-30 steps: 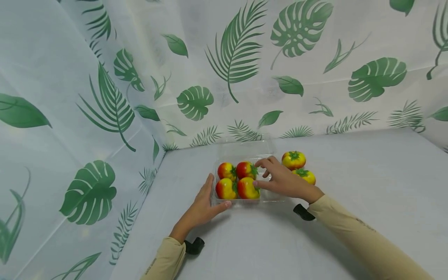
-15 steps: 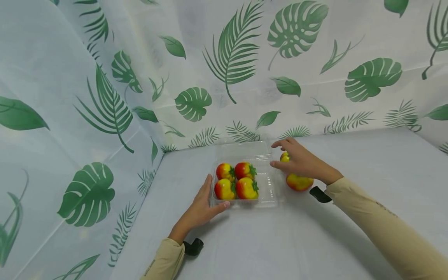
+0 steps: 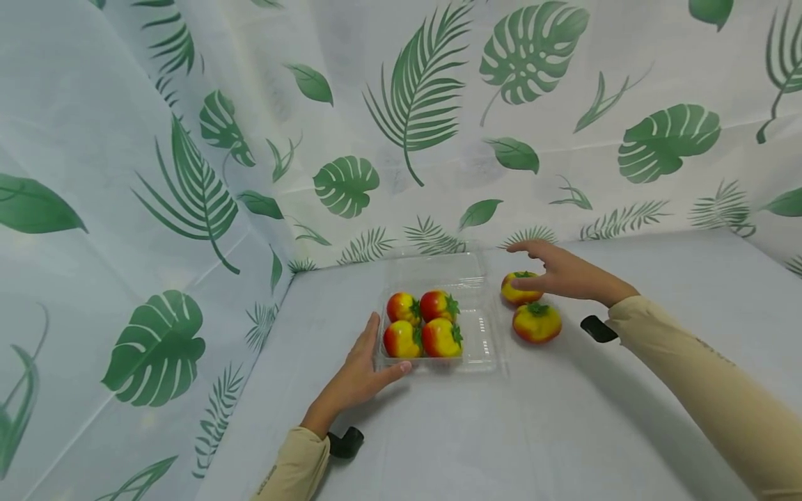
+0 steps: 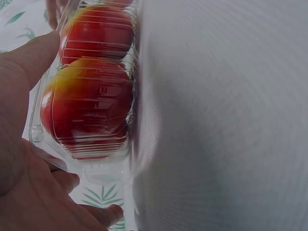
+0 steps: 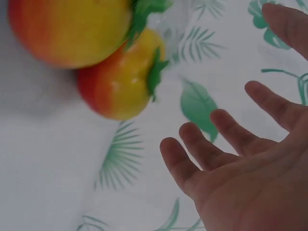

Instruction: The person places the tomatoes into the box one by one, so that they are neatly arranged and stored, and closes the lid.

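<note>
A clear plastic clamshell box (image 3: 477, 334) lies with its lid folded back. Several red-and-yellow persimmons (image 3: 441, 338) with green leafy tops fill its left part, while bare plastic shows on the right. At the box's front left corner rests my left hand (image 3: 357, 374), the thumb (image 4: 41, 55) along the near side and the fingers stretched past the left end. My right hand (image 3: 567, 275) hovers, holding nothing, over two loose persimmons on the table. The nearer one (image 3: 537, 323) is fully seen; the farther one (image 3: 515, 293) is partly behind my thumb. In the right wrist view the fingers are spread.
A pale cloth covers the table (image 3: 438, 431). White curtains (image 3: 432, 202) with green leaf prints stand behind it and on the left. The open lid (image 3: 438, 266) reaches toward the back curtain.
My right hand has moved right, away from the box, to above the two loose persimmons. The left hand and the persimmons in the box keep their places.
</note>
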Demonstrator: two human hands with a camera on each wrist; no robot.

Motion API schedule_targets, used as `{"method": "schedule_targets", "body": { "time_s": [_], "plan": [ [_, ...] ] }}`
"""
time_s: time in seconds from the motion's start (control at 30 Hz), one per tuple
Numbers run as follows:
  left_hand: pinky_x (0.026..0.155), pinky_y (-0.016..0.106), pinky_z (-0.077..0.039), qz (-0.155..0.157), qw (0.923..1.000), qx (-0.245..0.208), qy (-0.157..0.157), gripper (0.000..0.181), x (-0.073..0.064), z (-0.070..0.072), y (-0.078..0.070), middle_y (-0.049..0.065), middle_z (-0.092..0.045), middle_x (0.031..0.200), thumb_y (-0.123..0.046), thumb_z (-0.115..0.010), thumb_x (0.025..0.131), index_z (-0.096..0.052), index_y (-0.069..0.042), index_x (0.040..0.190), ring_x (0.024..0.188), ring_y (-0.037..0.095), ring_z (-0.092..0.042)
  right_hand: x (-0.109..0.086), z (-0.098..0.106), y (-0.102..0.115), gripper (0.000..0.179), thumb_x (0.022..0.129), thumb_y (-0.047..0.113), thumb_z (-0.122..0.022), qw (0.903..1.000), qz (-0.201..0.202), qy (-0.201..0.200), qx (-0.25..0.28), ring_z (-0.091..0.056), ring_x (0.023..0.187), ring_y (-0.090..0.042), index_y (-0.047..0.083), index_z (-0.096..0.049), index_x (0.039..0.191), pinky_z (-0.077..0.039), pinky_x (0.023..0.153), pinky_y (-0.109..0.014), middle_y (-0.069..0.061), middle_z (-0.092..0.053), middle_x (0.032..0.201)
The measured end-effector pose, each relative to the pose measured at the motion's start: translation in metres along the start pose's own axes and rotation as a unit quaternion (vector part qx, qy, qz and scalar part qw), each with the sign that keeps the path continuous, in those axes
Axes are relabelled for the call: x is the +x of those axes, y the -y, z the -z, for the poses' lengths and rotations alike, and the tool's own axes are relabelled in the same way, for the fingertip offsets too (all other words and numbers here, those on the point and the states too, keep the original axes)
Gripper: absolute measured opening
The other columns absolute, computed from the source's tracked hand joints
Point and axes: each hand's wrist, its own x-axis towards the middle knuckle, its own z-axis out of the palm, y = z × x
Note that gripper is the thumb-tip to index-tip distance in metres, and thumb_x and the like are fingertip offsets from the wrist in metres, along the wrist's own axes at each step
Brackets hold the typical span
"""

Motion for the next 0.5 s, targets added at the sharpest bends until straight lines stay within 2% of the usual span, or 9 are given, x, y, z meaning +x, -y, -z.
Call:
{"method": "schedule_targets", "body": {
  "time_s": [0.13, 0.5],
  "plan": [
    [0.128, 0.060, -0.014, 0.000, 1.0000, 0.002, 0.000, 0.118, 0.000, 0.000, 0.000, 0.009, -0.002, 0.180, -0.063, -0.073, 0.094, -0.003, -0.012, 0.174, 0.164, 0.033, -0.008, 0.001, 0.001, -0.014, 0.069, 0.100, 0.032, -0.077, 0.9998, -0.011, 0.015, 0.008, -0.039, 0.142, -0.054, 0.004, -0.047, 0.156, -0.042, 0.108, -0.074, -0.027, -0.038, 0.162],
    [0.127, 0.061, -0.014, 0.001, 1.0000, -0.004, 0.000, 0.118, 0.000, 0.000, 0.000, 0.009, -0.004, 0.180, -0.063, -0.074, 0.093, -0.004, -0.012, 0.174, 0.164, 0.034, -0.010, 0.006, -0.009, -0.046, 0.070, 0.102, 0.044, -0.072, 0.9974, -0.041, 0.054, 0.024, -0.040, 0.145, -0.054, 0.011, -0.049, 0.159, -0.035, 0.113, -0.075, -0.026, -0.037, 0.165]
  ]
}}
